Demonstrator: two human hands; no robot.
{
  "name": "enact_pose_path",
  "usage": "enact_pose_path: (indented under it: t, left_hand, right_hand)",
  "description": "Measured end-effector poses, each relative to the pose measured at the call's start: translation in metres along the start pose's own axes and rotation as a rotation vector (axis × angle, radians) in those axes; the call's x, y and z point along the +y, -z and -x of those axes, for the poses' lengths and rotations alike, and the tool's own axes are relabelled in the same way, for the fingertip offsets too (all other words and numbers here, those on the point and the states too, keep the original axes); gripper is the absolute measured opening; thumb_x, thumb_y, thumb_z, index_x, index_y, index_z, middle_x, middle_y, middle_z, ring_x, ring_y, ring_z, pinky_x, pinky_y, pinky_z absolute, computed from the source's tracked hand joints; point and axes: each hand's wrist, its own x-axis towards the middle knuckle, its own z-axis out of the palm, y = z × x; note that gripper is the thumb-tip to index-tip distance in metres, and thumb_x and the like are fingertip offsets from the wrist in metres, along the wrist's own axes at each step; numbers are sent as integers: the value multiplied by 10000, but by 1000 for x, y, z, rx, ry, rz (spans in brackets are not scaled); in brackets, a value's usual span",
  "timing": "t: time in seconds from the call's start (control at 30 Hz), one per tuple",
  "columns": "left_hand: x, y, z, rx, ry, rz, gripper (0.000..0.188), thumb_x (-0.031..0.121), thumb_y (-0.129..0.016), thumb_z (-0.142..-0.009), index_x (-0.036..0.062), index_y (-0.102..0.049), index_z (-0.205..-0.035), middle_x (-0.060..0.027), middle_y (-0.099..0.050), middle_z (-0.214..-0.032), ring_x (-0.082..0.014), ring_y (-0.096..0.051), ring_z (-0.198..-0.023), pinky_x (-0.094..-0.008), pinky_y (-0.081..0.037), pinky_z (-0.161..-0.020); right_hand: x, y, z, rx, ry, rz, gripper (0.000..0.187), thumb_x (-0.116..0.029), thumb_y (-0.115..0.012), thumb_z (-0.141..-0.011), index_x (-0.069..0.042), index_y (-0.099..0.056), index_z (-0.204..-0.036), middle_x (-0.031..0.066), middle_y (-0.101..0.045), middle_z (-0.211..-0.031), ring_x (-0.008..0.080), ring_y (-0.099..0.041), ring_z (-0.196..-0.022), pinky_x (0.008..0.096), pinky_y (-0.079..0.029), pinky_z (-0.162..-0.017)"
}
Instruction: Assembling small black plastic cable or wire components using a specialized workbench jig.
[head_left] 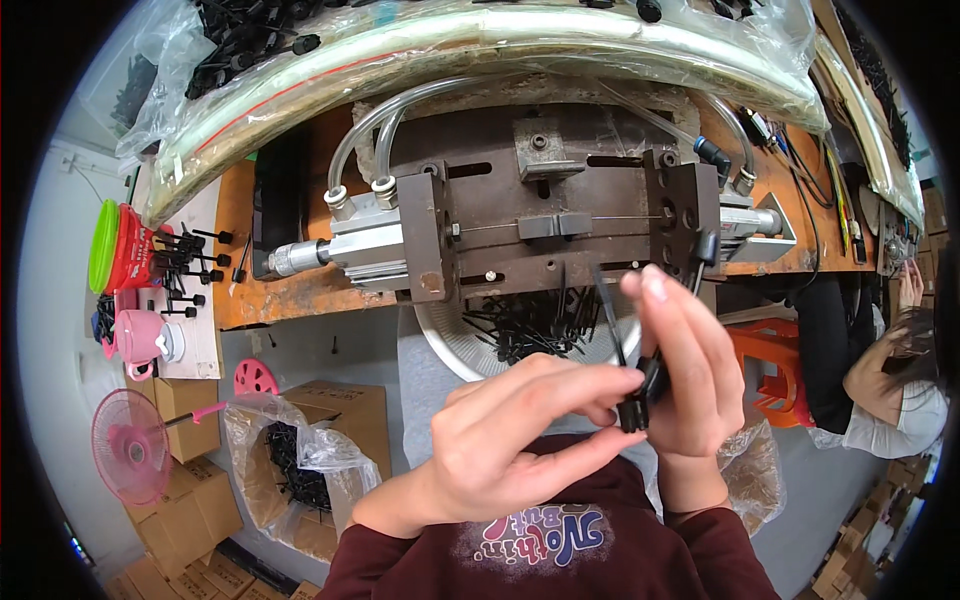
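Observation:
Above my lap, both hands are close together. My left hand (530, 425) pinches a black plastic part with a thin stem (611, 325) between thumb and fingertips, its thick end low and the stem pointing up. My right hand (695, 375) is closed around another black stemmed part, whose rounded head (707, 246) sticks out above the fingers. The two parts meet or overlap near my left fingertips; I cannot tell whether they are joined. Just beyond my hands, a white basket (437, 345) holds many similar black parts (530, 320).
A brown metal fixture (430, 240) with air cylinders (370, 245) and clear hoses (360, 130) stands on the wooden bench. Black parts lie at the left beside a pink cup (138, 335). A pink fan (130, 445), a lined carton (250, 430), an orange stool (770, 370) and another person (895, 400) surround me.

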Motion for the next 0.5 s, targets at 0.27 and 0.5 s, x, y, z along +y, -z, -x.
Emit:
enact_pose_path:
  t: [0.27,0.5]
  left_hand:
    - [-31,3,-9,-6,-159,-630,318,-9,-755,-676,-7,-694,-988,-136,-668,-1101,-255,-657,-910,-360,-528,-816]
    - [-41,-1,-17,-47,-197,-837,252,55,-735,-726,2,-684,-967,-125,-659,-1192,-206,-657,-777,-330,-523,-778]
  right_hand:
    - [-2,14,3,104,-430,-429,338,180,-542,-817,82,-588,-1136,269,-660,-1071,330,-708,-895,370,-596,-770]
    - [-4,26,8,41,-577,-545,266,69,-716,-778,54,-650,-1035,218,-695,-998,269,-711,-847,316,-587,-707]
